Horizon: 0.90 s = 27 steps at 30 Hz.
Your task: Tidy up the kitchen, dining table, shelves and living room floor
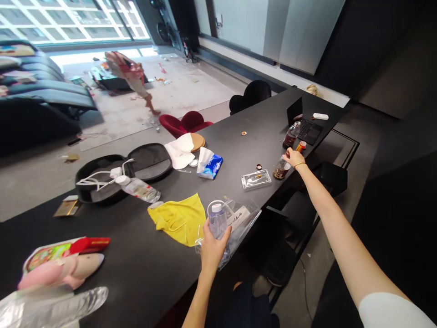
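I had the dark-drink bottle (280, 170) upright near the table (143, 259) edge, directly under my right hand (294, 157), fingers pinched round its top. Left hand (214, 246), well apart, was curled around a clear white-capped bottle (217, 224), contents unclear. Open black case (150, 166) held a white corded adapter (116, 172).

I read this as a home: living area plus dining spot in one room. I see a dark padded recliner (44, 86), a pale rug (200, 86) with small stuff (160, 79) strewn over it, and a big window (73, 25) facing a building (30, 20). Red chair (187, 123) and black chair (256, 93) sit along the long dark table (235, 120). Open laptop (310, 131) at its far end.
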Each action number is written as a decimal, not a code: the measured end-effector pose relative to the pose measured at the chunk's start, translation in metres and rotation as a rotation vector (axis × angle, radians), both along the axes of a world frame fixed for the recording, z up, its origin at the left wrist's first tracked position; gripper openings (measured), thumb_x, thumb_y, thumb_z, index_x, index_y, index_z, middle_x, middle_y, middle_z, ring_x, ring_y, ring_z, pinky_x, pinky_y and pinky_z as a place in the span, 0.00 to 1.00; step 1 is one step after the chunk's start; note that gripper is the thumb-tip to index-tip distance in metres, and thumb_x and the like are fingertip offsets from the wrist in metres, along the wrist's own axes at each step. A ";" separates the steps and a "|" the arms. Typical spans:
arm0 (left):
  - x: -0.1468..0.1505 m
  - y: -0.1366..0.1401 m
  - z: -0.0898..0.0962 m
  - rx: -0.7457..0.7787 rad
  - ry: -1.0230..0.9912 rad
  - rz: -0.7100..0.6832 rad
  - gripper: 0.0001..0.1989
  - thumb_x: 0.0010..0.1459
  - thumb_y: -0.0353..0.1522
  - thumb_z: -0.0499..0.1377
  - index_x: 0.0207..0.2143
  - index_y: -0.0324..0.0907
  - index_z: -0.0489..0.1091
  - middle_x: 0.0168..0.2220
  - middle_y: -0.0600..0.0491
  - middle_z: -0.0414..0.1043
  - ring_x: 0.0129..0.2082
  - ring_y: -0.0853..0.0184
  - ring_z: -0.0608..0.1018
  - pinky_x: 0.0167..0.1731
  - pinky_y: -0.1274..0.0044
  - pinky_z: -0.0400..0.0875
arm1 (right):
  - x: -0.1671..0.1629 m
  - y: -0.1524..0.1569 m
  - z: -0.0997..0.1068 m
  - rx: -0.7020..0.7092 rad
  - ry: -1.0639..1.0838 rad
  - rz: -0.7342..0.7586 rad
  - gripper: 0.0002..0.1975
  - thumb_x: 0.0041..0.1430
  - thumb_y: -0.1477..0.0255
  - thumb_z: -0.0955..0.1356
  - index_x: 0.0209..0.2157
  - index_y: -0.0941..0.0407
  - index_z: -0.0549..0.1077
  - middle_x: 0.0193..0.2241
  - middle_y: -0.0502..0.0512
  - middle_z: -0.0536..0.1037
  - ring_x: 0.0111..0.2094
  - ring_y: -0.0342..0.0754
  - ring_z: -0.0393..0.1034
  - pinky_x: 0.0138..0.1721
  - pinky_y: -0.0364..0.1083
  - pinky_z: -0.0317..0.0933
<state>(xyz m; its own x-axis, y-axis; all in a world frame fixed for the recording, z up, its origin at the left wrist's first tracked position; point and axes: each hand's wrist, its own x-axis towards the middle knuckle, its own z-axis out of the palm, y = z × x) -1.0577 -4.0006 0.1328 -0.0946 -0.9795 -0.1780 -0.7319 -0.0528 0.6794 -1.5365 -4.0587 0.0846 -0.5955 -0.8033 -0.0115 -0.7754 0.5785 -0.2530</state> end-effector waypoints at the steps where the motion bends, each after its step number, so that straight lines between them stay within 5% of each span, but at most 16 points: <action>1: 0.006 0.000 0.001 0.003 0.002 0.016 0.39 0.52 0.49 0.62 0.62 0.42 0.56 0.57 0.38 0.68 0.55 0.48 0.74 0.53 0.60 0.69 | 0.002 -0.002 0.001 0.014 0.005 0.007 0.18 0.64 0.59 0.64 0.47 0.58 0.70 0.38 0.64 0.77 0.36 0.53 0.68 0.36 0.45 0.55; 6: 0.052 0.002 0.017 0.019 -0.018 0.195 0.40 0.50 0.49 0.63 0.61 0.43 0.57 0.55 0.38 0.71 0.53 0.48 0.76 0.51 0.61 0.70 | 0.027 -0.007 0.038 -0.121 0.132 0.138 0.13 0.62 0.64 0.63 0.41 0.59 0.71 0.34 0.63 0.76 0.35 0.54 0.67 0.37 0.47 0.56; 12: 0.139 0.019 0.047 0.006 -0.014 0.452 0.41 0.50 0.48 0.63 0.62 0.44 0.54 0.54 0.38 0.72 0.53 0.46 0.76 0.49 0.61 0.70 | 0.128 -0.009 0.150 -0.476 0.231 0.565 0.09 0.58 0.65 0.65 0.38 0.55 0.71 0.30 0.56 0.73 0.33 0.53 0.64 0.41 0.50 0.59; 19: 0.276 0.092 0.073 -0.050 0.038 0.612 0.41 0.51 0.43 0.65 0.63 0.41 0.54 0.54 0.36 0.72 0.51 0.46 0.77 0.48 0.62 0.71 | 0.372 0.010 0.267 -0.660 0.001 1.123 0.11 0.57 0.64 0.66 0.41 0.51 0.72 0.30 0.53 0.74 0.32 0.50 0.66 0.37 0.50 0.63; 23: 0.383 0.170 0.086 -0.201 0.076 0.704 0.43 0.50 0.42 0.67 0.64 0.42 0.53 0.53 0.38 0.72 0.50 0.49 0.78 0.48 0.63 0.72 | 0.540 0.045 0.316 -0.794 -0.062 1.471 0.11 0.59 0.67 0.66 0.44 0.51 0.72 0.33 0.55 0.75 0.33 0.50 0.68 0.36 0.50 0.64; 27: 0.503 0.260 0.092 -0.351 0.186 0.930 0.43 0.48 0.43 0.68 0.63 0.43 0.54 0.53 0.41 0.73 0.50 0.54 0.78 0.49 0.66 0.73 | 0.714 0.081 0.343 -0.889 -0.132 1.733 0.14 0.59 0.68 0.66 0.47 0.49 0.72 0.32 0.55 0.75 0.30 0.49 0.69 0.34 0.50 0.64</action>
<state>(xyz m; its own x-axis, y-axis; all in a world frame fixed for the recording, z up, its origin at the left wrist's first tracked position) -0.5551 -3.7401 0.2246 0.7364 -0.6725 0.0738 -0.3828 -0.3242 0.8651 -0.8228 -3.9782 0.4276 0.6873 -0.2255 0.6904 -0.2277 -0.9696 -0.0901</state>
